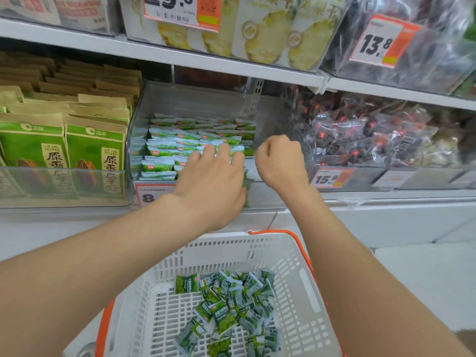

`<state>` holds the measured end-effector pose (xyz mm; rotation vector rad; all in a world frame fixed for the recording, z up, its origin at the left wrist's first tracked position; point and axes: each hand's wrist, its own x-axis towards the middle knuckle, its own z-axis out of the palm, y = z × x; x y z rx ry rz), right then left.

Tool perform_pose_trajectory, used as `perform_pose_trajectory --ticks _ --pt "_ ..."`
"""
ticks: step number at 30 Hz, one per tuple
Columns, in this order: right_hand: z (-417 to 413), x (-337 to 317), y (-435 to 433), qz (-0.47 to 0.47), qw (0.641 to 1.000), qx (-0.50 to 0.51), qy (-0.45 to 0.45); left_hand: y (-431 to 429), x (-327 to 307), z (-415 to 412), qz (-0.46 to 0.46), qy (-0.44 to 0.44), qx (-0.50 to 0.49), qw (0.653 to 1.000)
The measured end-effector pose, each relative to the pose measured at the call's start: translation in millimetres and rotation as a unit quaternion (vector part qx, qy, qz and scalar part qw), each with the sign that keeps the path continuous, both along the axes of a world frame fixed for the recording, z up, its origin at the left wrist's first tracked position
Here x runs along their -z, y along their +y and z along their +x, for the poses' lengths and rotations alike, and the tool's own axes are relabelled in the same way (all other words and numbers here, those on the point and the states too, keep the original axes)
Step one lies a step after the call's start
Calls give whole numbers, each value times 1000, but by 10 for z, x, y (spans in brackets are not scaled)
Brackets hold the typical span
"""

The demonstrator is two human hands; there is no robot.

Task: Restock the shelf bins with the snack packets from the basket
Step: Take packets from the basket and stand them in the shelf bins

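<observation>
- While the left hand (213, 176) lies with its fingers straight and flat on the green packets in the bin (164, 143), the right hand (280, 161) hangs just beside it, curled into a fist. Whether the fist holds a packet I cannot tell.
- The hands are apart, both over the right half of the clear bin (195, 99), whose right side is bare.
- Many loose packets (226, 305) lie in the white basket (257, 251) below, so the job looks far from finished.
- The step in hand seems to be squaring up the rows. Press lightly and push the stacks left and back so they stand tight, without tipping them flat.
- A green edge shows under the left palm by the front wall, and I cannot say whether it is gripped. Tuck it in line before letting go.
- Fill the bare right side next, logos facing front like the rows already set.
- Keep clear of the paper bags (64, 148) on the left and the dark sweets (360, 135) on the right, as nothing should cross between bins.
</observation>
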<state>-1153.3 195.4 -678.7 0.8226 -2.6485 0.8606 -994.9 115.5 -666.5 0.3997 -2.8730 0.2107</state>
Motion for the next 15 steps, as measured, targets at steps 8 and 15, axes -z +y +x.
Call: perform_pose_trajectory --ticks 8,15 --pt "488 944 701 -157 959 -142 186 405 353 134 165 -93 47 981" --pt "597 2270 1190 387 887 -202 -150 468 1031 259 78 -477 123 867"
